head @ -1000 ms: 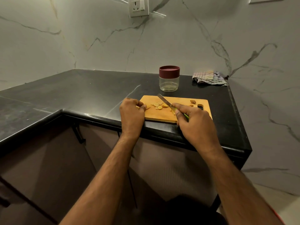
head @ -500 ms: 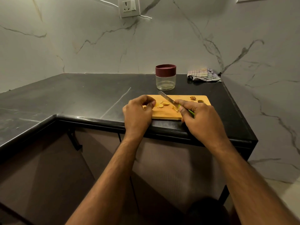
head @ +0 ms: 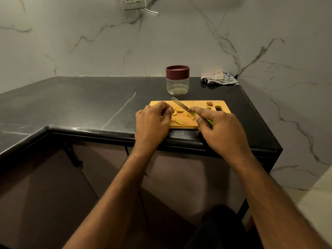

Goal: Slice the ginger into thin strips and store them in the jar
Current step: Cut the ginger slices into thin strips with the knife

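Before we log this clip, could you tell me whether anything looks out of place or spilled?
Nothing stands out: ginger slices lie on the cutting board, the jar stands upright with its lid on, and a crumpled cloth sits at the back.

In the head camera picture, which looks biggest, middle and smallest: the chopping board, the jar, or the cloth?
1. Chopping board, clearly largest.
2. Jar and cloth look about alike; the cloth is crumpled, so no ranking.

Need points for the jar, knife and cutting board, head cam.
jar (head: 177, 87): head view, on the clear glass body below the maroon lid.
knife (head: 180, 104): head view, mid-blade.
cutting board (head: 197, 105): head view, bare wood near the far edge.
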